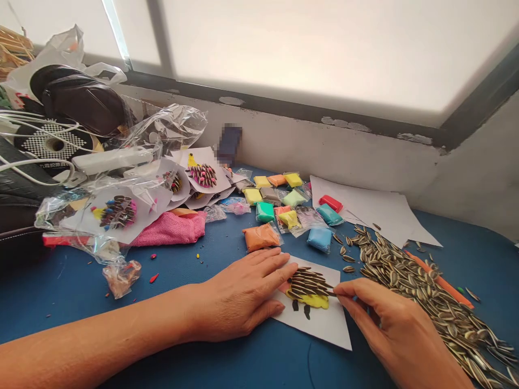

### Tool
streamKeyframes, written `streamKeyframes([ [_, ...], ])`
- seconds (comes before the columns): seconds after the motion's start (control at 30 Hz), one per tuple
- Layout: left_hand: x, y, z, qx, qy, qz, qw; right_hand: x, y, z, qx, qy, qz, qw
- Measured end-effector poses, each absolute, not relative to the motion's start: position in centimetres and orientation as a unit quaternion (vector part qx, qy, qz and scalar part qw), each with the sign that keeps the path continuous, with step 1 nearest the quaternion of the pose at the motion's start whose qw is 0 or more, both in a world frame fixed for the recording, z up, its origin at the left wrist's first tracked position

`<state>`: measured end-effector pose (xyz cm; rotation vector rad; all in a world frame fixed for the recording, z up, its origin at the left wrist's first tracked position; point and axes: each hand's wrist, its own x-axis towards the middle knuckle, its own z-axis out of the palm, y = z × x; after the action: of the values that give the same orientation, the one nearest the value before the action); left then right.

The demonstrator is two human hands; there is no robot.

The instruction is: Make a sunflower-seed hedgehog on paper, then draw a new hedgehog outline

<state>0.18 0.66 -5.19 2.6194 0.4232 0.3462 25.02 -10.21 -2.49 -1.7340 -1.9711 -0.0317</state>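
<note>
A white sheet of paper (330,330) lies on the blue table surface, bearing a hedgehog picture (310,286) of yellow clay with rows of striped sunflower seeds for spines and two black feet. My left hand (251,292) rests flat over the paper's left side, fingers stretched and partly covering the pink end of the figure. At the figure's right edge, my right hand (385,319) pinches a sunflower seed (333,294) between thumb and forefinger, its tip against the seed rows. Beside that hand spreads a large heap of sunflower seeds (421,286).
Several small packs of coloured clay, including an orange pack (261,237) and a blue pack (319,239), lie beyond the paper. Blank sheets (365,202) sit near the wall. At left are finished seed pictures (203,174), a pink towel (170,229) and a black bag (81,100).
</note>
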Motion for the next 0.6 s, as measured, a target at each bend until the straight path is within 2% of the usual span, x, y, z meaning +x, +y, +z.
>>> streamKeyframes([
  [0.27, 0.2, 0.8, -5.5, 0.952, 0.151, 0.133, 0.23, 25.2, -10.2, -2.9, -0.629, -0.738, -0.006, 0.244],
  [0.6, 0.3, 0.7, -5.1, 0.959, 0.15, 0.111, 0.211, 25.2, -10.3, -3.8, -0.635, -0.751, 0.011, 0.184],
])
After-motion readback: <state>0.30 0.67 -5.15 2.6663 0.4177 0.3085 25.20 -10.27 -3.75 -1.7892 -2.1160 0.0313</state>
